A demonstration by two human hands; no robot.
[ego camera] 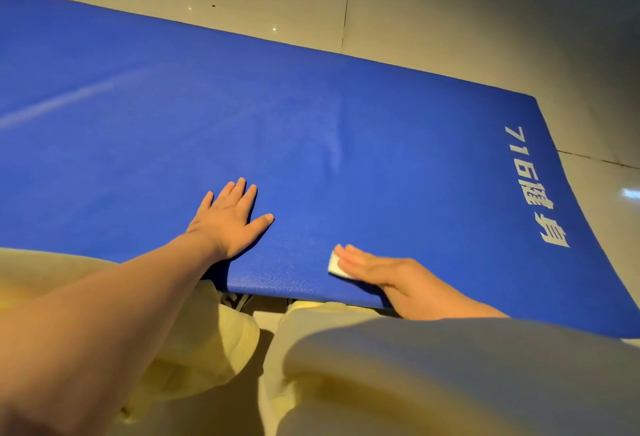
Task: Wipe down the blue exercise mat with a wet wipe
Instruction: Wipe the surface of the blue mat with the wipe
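From the head camera we look down on one blue exercise mat (346, 123), which lies flat on a pale tiled floor (450, 19) and fills most of the picture from the left edge to its rounded right end. Near that right end we read one line of white lettering (535, 186), the digits 716 followed by characters, running along the short side. We count two hands on the mat, both near its closest edge. Our left hand (230, 219) lies palm down, its fingers straight and together, the thumb spread out to the right, holding nothing; its bare forearm reaches in from the lower left. Our right hand (384, 274) lies to the right of it and nearer the edge, fingers straight and pointing left, pressing flat on one small white wet wipe (335, 266). Only the wipe's left end shows beyond the fingertips; the rest is hidden beneath the fingers. The two hands are apart, with bare mat between them. One faint pale streak (69, 99) crosses the mat's left part. Below the mat's near edge we see two legs in pale trousers (415, 366), one under each arm.
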